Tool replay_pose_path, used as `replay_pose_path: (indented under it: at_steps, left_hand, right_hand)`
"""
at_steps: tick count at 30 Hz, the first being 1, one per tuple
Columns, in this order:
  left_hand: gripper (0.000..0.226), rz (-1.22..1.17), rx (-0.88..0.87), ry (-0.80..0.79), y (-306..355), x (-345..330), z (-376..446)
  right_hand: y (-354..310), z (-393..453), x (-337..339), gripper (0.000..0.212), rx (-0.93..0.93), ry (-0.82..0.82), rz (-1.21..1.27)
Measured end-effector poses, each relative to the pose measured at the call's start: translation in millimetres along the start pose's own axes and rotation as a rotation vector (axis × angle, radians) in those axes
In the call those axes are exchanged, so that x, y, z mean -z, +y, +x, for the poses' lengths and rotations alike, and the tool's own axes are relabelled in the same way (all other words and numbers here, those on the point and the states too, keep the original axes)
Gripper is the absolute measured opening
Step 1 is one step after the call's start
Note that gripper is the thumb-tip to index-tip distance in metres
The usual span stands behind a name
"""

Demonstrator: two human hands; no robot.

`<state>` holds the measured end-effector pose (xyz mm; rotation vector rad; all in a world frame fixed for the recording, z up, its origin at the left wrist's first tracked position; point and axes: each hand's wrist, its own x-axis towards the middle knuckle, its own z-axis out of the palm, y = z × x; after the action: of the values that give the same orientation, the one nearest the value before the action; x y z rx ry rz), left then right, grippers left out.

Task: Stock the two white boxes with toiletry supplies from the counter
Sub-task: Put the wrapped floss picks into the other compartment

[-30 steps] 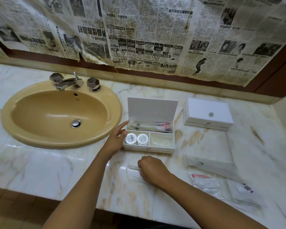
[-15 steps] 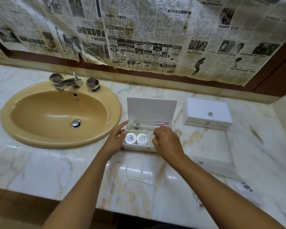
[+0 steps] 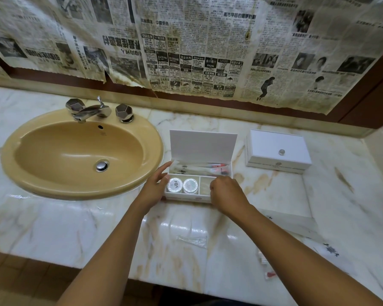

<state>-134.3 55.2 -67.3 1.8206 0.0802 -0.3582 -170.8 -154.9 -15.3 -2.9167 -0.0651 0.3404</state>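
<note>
Marble counter (image 3: 97, 228); the right hand (image 3: 227, 194), a second ago pressing a clear packet (image 3: 192, 239) near the edge, now curls over the open box (image 3: 199, 196), contents unclear; left hand (image 3: 155, 186) open, steadying it; second box (image 3: 276, 151) still shut.

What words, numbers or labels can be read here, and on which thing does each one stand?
"高市早苗的圖夢計劃": headline on the newspaper covering the wall.
"中國受苗": smaller heading on the same newspaper, uncertain.
"RM299": advert on it.
Other newsprint: too small.
Closed white box front emblem: blurred.
Round soaps in the open white box: emblem, no legible words.
</note>
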Motion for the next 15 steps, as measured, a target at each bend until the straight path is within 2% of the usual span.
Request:
replay_pose_path:
  at_steps: [2, 5, 7, 9, 13, 15]
  left_hand:
    - [0.038, 0.003, 0.002, 0.0, -1, 1, 0]
    - [0.038, 0.012, 0.008, 0.008, -1, 0, 0]
    - [0.038, 0.011, 0.006, 0.01, -1, 0, 0]
    - [0.039, 0.009, 0.007, 0.006, -1, 1, 0]
    - [0.038, -0.001, 0.007, 0.008, -1, 0, 0]
    - [0.038, -0.008, 0.002, 0.008, -1, 0, 1]
  right_hand:
    - [0, 0, -5, 0.025, 0.045, 0.002, -0.001]
    - [-2, -3, -15, 0.061, 0.044, -0.113, -0.097]
    - [-4, -3, -18, 0.07, 0.03, -0.136, -0.121]
    - [-6, -4, -18, 0.067, 0.035, -0.082, -0.1]
    - [-10, -8, -22, 0.036, 0.14, 0.257, 0.003]
    - [-16, -16, -28, 0.028, 0.24, 0.36, 0.047]
